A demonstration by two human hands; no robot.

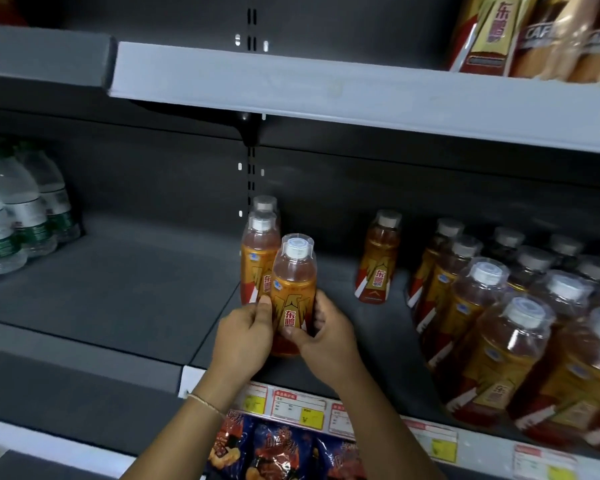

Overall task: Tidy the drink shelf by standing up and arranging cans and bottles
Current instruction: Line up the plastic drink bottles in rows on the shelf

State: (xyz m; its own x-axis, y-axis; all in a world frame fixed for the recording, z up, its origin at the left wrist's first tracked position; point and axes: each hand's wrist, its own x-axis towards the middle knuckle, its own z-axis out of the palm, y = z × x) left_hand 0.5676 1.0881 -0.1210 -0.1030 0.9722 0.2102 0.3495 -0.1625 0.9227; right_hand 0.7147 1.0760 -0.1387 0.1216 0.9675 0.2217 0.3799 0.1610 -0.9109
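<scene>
Both hands hold one orange bottle (293, 292) upright near the front of the grey shelf (125, 292), close to its middle. The left hand (245, 336) wraps the bottle's lower left side, with its thumb (264, 303) lying against the label at mid-height. The right hand (326, 336) grips the lower right side; its thumb (293, 332) presses across the front of the label low down and its other fingers curl around behind. The bottle's clear top and white cap stand well above both hands, and its base shows just below the fingers, at or just above the shelf floor; I cannot tell whether it touches. A thin bracelet (207, 403) circles the left wrist.

Directly behind the held bottle stand two more orange bottles (258, 258), one behind the other, forming a row running to the far wall. To the right, well apart, a single orange bottle (378, 261) stands alone. Further right, a packed group of the same bottles (492, 327) fills the shelf's right end in several rows; at least ten caps show, the rest run out of view. At the far left, a cluster of clear water bottles (21, 216) with green and white labels stands, about five visible.

Price tags (298, 408) line the front edge of the shelf, and snack bags (278, 448) sit beneath it. On the upper shelf at the right lean several gold and brown packs (534, 36).
</scene>
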